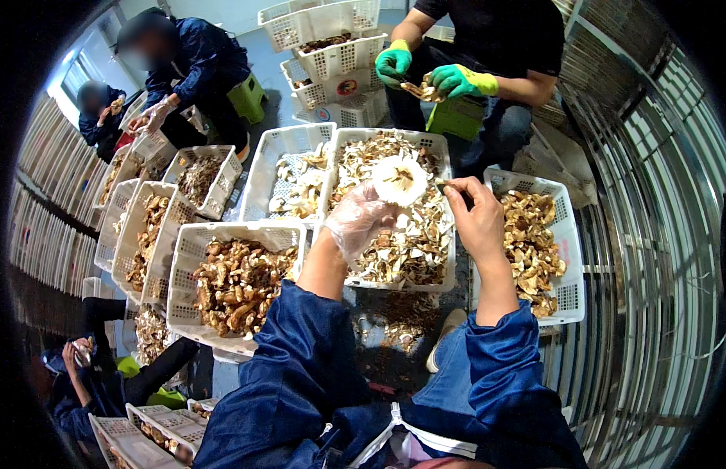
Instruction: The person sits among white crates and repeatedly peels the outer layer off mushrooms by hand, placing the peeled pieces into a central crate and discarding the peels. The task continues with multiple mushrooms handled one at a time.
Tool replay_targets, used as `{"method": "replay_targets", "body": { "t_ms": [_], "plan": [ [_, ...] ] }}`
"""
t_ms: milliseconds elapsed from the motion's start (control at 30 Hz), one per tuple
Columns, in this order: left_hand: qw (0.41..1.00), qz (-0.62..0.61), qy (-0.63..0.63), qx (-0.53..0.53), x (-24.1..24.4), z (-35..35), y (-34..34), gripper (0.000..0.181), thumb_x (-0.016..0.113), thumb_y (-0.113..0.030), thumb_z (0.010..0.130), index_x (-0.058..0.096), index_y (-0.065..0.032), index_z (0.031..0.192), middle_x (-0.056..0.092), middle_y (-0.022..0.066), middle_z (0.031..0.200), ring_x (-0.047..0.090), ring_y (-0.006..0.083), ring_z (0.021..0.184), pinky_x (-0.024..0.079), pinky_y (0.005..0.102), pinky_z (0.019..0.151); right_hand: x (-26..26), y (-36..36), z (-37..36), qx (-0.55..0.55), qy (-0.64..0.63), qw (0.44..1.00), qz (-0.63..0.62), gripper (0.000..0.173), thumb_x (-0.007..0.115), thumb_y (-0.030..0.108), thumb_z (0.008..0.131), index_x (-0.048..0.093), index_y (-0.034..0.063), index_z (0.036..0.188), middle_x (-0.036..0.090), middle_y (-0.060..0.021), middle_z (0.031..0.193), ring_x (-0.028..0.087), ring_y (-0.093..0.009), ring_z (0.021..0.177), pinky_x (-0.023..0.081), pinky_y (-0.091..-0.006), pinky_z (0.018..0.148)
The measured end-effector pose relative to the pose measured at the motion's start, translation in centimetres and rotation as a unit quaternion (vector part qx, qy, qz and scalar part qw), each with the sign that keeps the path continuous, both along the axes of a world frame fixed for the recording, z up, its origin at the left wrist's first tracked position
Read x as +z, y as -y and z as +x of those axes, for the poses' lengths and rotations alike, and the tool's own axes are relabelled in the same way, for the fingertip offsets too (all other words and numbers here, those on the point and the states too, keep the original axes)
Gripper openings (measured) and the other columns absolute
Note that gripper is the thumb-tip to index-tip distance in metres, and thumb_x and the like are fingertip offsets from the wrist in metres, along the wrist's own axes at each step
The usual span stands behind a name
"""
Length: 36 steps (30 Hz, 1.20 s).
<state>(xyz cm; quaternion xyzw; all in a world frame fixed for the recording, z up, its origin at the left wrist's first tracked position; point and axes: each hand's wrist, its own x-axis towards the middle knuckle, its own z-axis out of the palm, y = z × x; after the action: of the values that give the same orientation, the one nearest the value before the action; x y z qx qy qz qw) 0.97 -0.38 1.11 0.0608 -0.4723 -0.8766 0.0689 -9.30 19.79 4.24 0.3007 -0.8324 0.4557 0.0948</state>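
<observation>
My left hand (pixel 358 221), in a clear plastic glove, holds a large mushroom (pixel 413 186) with a pale, creamy face and a brown hollow in its middle turned up. Close to its right edge is my bare right hand (pixel 479 225), thumb and forefinger pinched on a small pale piece (pixel 440 182) too small to identify. Both hands are above a white perforated plastic crate (pixel 398 286). Mushroom trimmings (pixel 407 252), white and brown, fill much of that crate. The mushroom hides part of them.
Brown mushrooms fill a left crate (pixel 184 305) and a right crate (pixel 574 281). Pale pieces lie in another crate (pixel 260 170). Opposite, a person in green gloves (pixel 457 80) holds a mushroom. Several co-workers sit leftward. Crates (pixel 339 58) are stacked behind; metal racks (pixel 638 246) stand right.
</observation>
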Motion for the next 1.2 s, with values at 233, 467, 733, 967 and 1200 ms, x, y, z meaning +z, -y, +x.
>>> {"method": "replay_targets", "body": {
  "t_ms": [233, 467, 733, 967, 1200],
  "plan": [
    [1.0, -0.004, 0.026, 0.017, -0.1, -0.1, 0.4, 0.036, 0.076, -0.009, 0.089, 0.065, -0.0091, 0.123, 0.071, -0.0001, 0.106, 0.066, 0.0115, 0.088, 0.053, 0.0276, 0.071, -0.3, 0.8, 0.6, 0.005, -0.056, 0.998, 0.005, 0.017, 0.072, 0.021, 0.092, 0.07, 0.0036, 0.096, 0.071, -0.0092, 0.099, 0.068, -0.028, 0.093, 0.052, -0.0378, 0.082],
    [1.0, -0.009, -0.001, 0.008, -0.2, -0.3, 0.4, 0.043, 0.078, -0.016, 0.087, 0.064, -0.0113, 0.127, 0.072, 0.0015, 0.107, 0.067, 0.0125, 0.089, 0.054, 0.0279, 0.071, -0.5, 1.3, 0.7, 0.037, -0.087, 0.995, 0.023, 0.018, 0.071, 0.022, 0.094, 0.071, 0.0042, 0.097, 0.071, -0.009, 0.093, 0.069, -0.027, 0.089, 0.053, -0.0383, 0.078],
    [0.995, -0.09, -0.021, 0.037, -0.3, -0.9, 0.6, 0.035, 0.059, -0.002, 0.094, 0.061, -0.0078, 0.129, 0.071, 0.0039, 0.11, 0.069, 0.013, 0.088, 0.058, 0.0289, 0.071, 0.5, 1.8, 1.0, 0.029, -0.035, 0.996, -0.07, 0.014, 0.071, 0.016, 0.093, 0.072, 0.0039, 0.099, 0.071, -0.01, 0.093, 0.07, -0.026, 0.086, 0.053, -0.0363, 0.077],
    [0.978, -0.199, -0.033, 0.058, -0.4, -1.3, -0.1, 0.047, 0.044, 0.005, 0.09, 0.056, -0.0028, 0.134, 0.069, 0.0071, 0.118, 0.069, 0.0165, 0.102, 0.06, 0.0309, 0.076, -0.2, 1.8, 1.0, 0.051, 0.115, 0.976, -0.176, 0.02, 0.077, 0.02, 0.093, 0.075, 0.004, 0.105, 0.075, -0.0031, 0.089, 0.066, -0.008, 0.08, 0.053, -0.0262, 0.074],
    [0.936, -0.35, -0.024, 0.037, -0.7, -1.5, 0.0, 0.047, 0.05, 0.009, 0.09, 0.057, -0.0048, 0.134, 0.069, 0.0064, 0.118, 0.068, 0.0158, 0.103, 0.059, 0.0301, 0.078, 0.0, 1.9, 1.5, 0.105, 0.19, 0.963, -0.158, 0.022, 0.077, 0.023, 0.093, 0.074, 0.0042, 0.103, 0.072, -0.0005, 0.085, 0.064, -0.007, 0.079, 0.051, -0.0246, 0.073]
  ]
}}
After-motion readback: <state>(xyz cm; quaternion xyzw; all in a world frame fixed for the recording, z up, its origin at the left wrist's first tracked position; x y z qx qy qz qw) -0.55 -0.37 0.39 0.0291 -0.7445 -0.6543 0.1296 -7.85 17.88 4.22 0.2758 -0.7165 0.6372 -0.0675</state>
